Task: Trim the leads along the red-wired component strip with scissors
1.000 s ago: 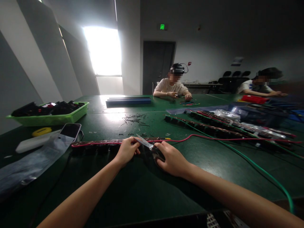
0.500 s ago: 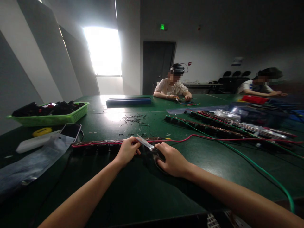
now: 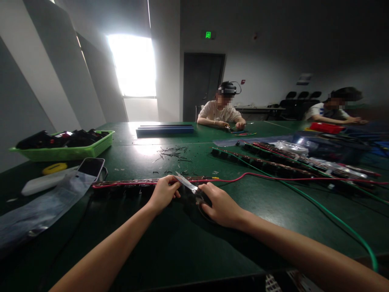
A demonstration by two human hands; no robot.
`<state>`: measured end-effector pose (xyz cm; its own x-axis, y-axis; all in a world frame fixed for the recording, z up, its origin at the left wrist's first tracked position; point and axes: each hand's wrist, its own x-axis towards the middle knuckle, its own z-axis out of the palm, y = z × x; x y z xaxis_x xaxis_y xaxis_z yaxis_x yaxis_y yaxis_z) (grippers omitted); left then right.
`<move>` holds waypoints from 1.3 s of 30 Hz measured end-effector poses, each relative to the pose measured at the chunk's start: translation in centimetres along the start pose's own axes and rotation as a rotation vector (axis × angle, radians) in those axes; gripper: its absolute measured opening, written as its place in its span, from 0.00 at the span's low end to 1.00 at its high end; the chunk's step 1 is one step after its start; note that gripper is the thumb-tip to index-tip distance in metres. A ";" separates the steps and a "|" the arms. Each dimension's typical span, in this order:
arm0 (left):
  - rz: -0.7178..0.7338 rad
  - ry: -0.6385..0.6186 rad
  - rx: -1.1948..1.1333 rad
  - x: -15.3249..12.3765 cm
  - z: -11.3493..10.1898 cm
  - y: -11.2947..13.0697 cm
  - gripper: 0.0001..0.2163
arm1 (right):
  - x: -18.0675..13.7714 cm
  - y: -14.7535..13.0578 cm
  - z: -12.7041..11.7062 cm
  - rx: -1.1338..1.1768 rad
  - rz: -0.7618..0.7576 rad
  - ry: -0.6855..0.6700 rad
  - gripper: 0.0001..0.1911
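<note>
My right hand [image 3: 221, 204] is closed around the dark handles of a pair of scissors [image 3: 187, 183], whose bright blades point up and to the left. The blade tips lie close to the fingers of my left hand [image 3: 165, 192]. That hand is closed in a pinch at a long dark strip assembly [image 3: 121, 188] with a red wire [image 3: 118, 185] running along it. What exactly its fingertips hold is hidden. Past my hands the red wire stretches right across the table, near a small yellow piece [image 3: 215, 177].
A green basket [image 3: 91, 151] of black parts stands at the left, near a phone [image 3: 91, 168] and a plastic bag [image 3: 51, 209]. Cut black bits [image 3: 173, 152] lie ahead. More wired strips [image 3: 273, 166] and a green wire [image 3: 328, 213] are at right. Two people sit across the table.
My hands and the scissors hold nearly the same position. Across the table, the nearer person's hands have shifted slightly.
</note>
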<state>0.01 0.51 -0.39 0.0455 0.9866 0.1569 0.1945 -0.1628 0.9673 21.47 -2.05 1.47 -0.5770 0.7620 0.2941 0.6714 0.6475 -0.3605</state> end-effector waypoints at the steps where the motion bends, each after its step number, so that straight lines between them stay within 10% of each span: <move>1: 0.000 -0.001 -0.002 0.0 0.0 0.0 0.10 | 0.0 0.0 0.0 0.003 -0.001 0.002 0.15; 39: 0.008 0.058 0.077 0.0 0.3 0.0 0.08 | 0.0 0.1 0.2 0.042 0.036 0.056 0.13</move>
<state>0.32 0.52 -0.45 -0.0090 0.9840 0.1778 0.2688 -0.1688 0.9483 21.46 -1.95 1.29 -0.5253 0.7850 0.3285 0.6705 0.6195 -0.4082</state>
